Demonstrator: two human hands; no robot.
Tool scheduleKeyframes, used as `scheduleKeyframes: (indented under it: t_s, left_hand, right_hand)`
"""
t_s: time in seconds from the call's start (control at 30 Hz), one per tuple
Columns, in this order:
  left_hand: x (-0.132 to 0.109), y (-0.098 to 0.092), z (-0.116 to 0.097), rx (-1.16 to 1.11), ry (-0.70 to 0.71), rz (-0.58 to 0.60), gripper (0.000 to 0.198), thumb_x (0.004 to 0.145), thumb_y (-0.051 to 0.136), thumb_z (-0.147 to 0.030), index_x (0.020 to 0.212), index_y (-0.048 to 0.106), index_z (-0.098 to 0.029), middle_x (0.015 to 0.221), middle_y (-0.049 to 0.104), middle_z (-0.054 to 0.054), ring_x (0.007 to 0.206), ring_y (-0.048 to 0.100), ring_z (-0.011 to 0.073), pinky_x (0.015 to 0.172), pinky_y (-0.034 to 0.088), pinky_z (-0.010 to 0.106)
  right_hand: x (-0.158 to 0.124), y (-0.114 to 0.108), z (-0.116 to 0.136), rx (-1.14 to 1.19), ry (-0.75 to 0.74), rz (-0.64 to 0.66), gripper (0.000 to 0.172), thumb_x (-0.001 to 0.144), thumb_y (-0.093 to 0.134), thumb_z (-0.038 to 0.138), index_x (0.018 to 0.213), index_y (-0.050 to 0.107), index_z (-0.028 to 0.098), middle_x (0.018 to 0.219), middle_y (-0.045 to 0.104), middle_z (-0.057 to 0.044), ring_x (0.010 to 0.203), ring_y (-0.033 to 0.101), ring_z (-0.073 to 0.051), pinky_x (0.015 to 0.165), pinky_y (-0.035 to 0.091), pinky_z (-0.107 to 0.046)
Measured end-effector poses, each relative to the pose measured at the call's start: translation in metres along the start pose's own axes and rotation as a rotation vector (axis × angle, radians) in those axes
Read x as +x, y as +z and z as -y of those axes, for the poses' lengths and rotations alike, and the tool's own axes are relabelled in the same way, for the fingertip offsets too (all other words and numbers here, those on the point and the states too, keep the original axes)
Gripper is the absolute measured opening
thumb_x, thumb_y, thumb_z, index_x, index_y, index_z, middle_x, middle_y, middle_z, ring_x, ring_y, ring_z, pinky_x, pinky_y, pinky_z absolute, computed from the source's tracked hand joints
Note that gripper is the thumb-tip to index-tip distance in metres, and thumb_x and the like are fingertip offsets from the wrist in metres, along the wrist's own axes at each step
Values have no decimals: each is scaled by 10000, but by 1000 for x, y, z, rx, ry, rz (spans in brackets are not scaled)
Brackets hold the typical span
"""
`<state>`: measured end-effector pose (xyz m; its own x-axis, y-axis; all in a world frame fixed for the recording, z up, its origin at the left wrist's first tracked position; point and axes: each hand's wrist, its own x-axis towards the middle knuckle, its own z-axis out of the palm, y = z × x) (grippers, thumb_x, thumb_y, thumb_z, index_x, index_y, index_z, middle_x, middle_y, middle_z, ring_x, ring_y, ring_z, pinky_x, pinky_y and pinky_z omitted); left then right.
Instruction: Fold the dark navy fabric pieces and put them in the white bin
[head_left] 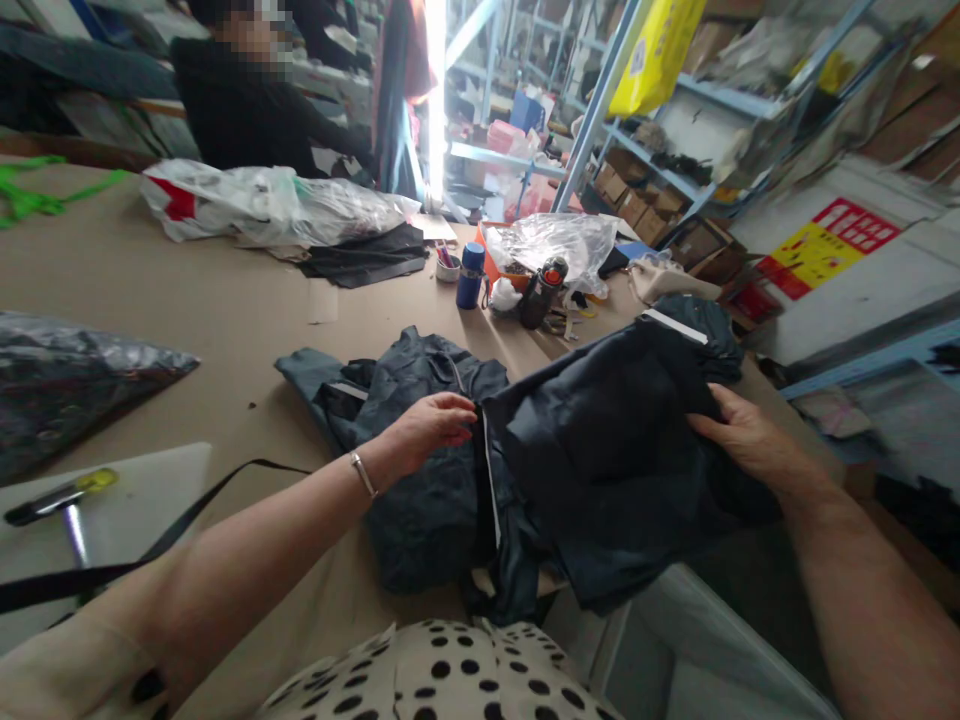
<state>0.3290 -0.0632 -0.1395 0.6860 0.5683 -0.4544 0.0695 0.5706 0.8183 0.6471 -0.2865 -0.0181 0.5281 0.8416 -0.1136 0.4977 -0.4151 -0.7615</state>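
A dark blue-grey jacket [431, 500] with white strips lies rumpled on the table in front of me. My left hand [439, 425] is over its middle, fingers bent together at the left corner of a raised dark panel [600, 430]; the exact pinch is partly hidden. On the right, my right hand [739, 435] grips the far side of that panel, thumb on top and the other fingers behind the cloth. The panel spreads between both hands, its lower edge hanging past the table's front edge. Behind the right hand sits another dark folded garment [709, 335].
A blue bottle [471, 277], a dark bottle [543, 293] and an orange box [496, 262] stand at the back. Left lie a hammer [75, 520] on a white board [169, 480], a black strap [180, 525] and bagged goods [82, 385]. A person [240, 100] sits beyond the table.
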Motion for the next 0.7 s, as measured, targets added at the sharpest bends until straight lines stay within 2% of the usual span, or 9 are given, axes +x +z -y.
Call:
scheduleKeyframes:
  t_s: [0.1, 0.17, 0.23, 0.3, 0.33, 0.43, 0.5, 0.6, 0.7]
  left_hand:
    - [-4, -1, 40, 210, -121, -28, 279, 594, 691, -269, 825, 604, -138, 742, 640, 15, 594, 576, 116, 591, 466, 256]
    - [-6, -2, 66, 311, -139, -33, 251, 600, 643, -254, 821, 615, -137, 714, 623, 7, 596, 560, 118, 587, 451, 256]
    - [-7, -4, 86, 400, -126, -48, 265, 591, 608, -222, 840, 634, -135, 748, 630, 19, 632, 554, 128, 602, 439, 259]
    - [-6, -8, 99, 450, -109, -68, 287, 580, 591, -195, 854, 644, -128, 784, 638, 35, 678, 551, 139, 626, 429, 262]
    - [-5, -10, 103, 458, -105, -77, 288, 578, 586, -189, 852, 643, -124, 791, 639, 41, 690, 548, 142, 633, 426, 263]
    - [-4, -16, 109, 449, -113, -81, 293, 585, 577, -202, 861, 630, -119, 805, 635, 45, 702, 549, 145, 639, 428, 264]
    - [-4, -20, 112, 438, -123, -82, 304, 590, 577, -215, 876, 622, -120, 821, 633, 45, 708, 556, 145, 644, 436, 266]
    - [-5, -21, 114, 428, -130, -92, 303, 598, 580, -234, 876, 617, -119, 790, 627, 41, 687, 558, 144, 640, 439, 271]
    - [-10, -18, 100, 426, -96, -114, 270, 618, 575, -249, 853, 613, -122, 727, 605, 23, 626, 536, 132, 599, 425, 260]
  right_hand:
    - [-9, -25, -33, -405, 37, -339, 433, 725, 615, 406, 1091, 553, 183, 1033, 588, -189, 858, 582, -289, 745, 436, -442]
    - [-13, -1, -38, -474, -24, -365, 356, 775, 556, 426, 1038, 575, 186, 1013, 598, -170, 847, 586, -268, 755, 437, -427]
    - [-13, 57, -34, -339, -59, -138, 284, 841, 466, 415, 981, 597, 206, 915, 642, -84, 801, 609, -205, 735, 469, -343]
    - [-9, 135, -28, -164, -17, 245, 278, 877, 416, 347, 1011, 606, 194, 929, 657, -49, 826, 615, -171, 757, 467, -293]
    - [-7, 177, -26, -151, 51, 361, 270, 875, 422, 300, 1043, 604, 192, 980, 658, -43, 877, 610, -159, 792, 454, -269]
    - [2, 279, -32, -201, 174, 379, 308, 839, 498, 256, 1102, 576, 116, 1033, 654, -106, 941, 597, -185, 809, 441, -268]
    - [7, 315, -40, -245, 233, 339, 320, 854, 477, 264, 1101, 560, 79, 1030, 649, -146, 920, 600, -201, 773, 445, -279]
    - [9, 324, -48, -302, 231, 305, 273, 878, 442, 279, 1026, 578, 94, 975, 664, -121, 841, 607, -172, 694, 437, -236]
    - [8, 301, -42, -391, 135, 294, 226, 873, 467, 307, 885, 597, 123, 854, 676, -77, 756, 603, -150, 621, 411, -204]
